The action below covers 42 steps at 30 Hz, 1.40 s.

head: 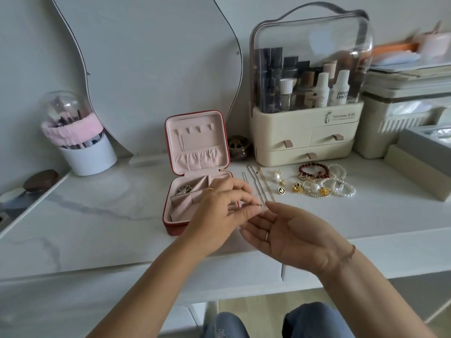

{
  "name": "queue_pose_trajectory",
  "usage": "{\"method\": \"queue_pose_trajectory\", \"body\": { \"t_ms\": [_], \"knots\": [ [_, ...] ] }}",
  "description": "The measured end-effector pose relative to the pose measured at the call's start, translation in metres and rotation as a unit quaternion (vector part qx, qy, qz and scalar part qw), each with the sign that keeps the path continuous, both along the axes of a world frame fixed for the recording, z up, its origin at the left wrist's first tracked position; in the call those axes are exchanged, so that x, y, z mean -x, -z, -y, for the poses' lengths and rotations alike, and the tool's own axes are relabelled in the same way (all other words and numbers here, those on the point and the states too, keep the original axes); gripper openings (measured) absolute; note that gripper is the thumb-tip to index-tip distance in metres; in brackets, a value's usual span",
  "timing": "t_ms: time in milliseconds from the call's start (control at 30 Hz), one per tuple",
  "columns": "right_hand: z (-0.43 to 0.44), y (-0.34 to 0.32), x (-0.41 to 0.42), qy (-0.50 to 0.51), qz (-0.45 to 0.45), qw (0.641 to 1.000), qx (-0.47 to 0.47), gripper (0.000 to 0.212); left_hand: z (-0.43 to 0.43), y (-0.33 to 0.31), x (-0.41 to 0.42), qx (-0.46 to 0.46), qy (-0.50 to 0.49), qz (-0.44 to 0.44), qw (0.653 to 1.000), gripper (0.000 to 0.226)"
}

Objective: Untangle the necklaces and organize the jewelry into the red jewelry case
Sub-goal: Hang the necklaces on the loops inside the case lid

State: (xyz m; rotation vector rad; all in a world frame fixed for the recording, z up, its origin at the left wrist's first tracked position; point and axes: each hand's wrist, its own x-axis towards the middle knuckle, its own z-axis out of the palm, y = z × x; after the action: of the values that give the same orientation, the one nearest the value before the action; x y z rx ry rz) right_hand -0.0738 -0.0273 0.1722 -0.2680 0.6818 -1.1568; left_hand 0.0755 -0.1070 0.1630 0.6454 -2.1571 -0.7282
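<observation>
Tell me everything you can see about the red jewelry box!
The red jewelry box stands open on the white table, lid upright at the back. Inside it looks soft and pink. The lid has four little hooks and a gathered pocket; one thin chain hangs from the left hook into the pocket. Pink dividers split the bottom, with silvery jewelry in the back left section. The left hand, pinching a necklace, hides its right front part.

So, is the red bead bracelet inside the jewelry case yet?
No, the red bead bracelet lies on the desk beside the cosmetics organizer.
</observation>
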Motion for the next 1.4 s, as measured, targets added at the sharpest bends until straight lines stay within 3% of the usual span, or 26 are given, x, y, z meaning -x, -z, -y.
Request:
{"method": "queue_pose_trajectory", "body": {
  "t_ms": [100, 267, 367, 467, 567, 667, 1100, 1400],
  "knots": [
    [0.030, -0.014, 0.001, -0.006, -0.047, 0.999, 0.008, 0.031, 0.003, 0.000, -0.012, -0.054, 0.027, -0.014, 0.998, 0.006],
    [0.082, -0.041, -0.006, 0.000, -0.136, 0.991, 0.007, 0.030, 0.020, -0.011, -0.032, 0.035, -0.055, 0.051, 0.997, 0.004],
    [0.106, -0.058, -0.013, 0.020, -0.164, 0.986, 0.035, 0.025, 0.028, -0.022, -0.042, -0.015, -0.037, 0.069, 0.997, 0.004],
    [0.122, -0.067, -0.022, -0.003, -0.210, 0.974, 0.086, 0.025, 0.042, -0.033, -0.047, -0.084, -0.068, -0.012, 0.994, 0.009],
    [0.137, -0.067, -0.030, -0.016, -0.283, 0.949, 0.140, 0.027, 0.065, -0.042, -0.045, -0.147, -0.150, -0.124, 0.970, 0.010],
    [0.149, -0.066, -0.038, -0.024, -0.306, 0.936, 0.174, 0.025, 0.085, -0.050, -0.035, -0.222, -0.139, -0.165, 0.951, 0.008],
    [0.179, -0.060, -0.037, -0.014, -0.319, 0.926, 0.200, 0.026, 0.121, -0.056, -0.024, -0.329, -0.102, -0.228, 0.911, 0.010],
    [0.186, -0.057, -0.035, 0.012, -0.208, 0.963, 0.170, 0.023, 0.127, -0.057, -0.043, -0.329, -0.073, -0.254, 0.907, 0.010]
  ]
}}
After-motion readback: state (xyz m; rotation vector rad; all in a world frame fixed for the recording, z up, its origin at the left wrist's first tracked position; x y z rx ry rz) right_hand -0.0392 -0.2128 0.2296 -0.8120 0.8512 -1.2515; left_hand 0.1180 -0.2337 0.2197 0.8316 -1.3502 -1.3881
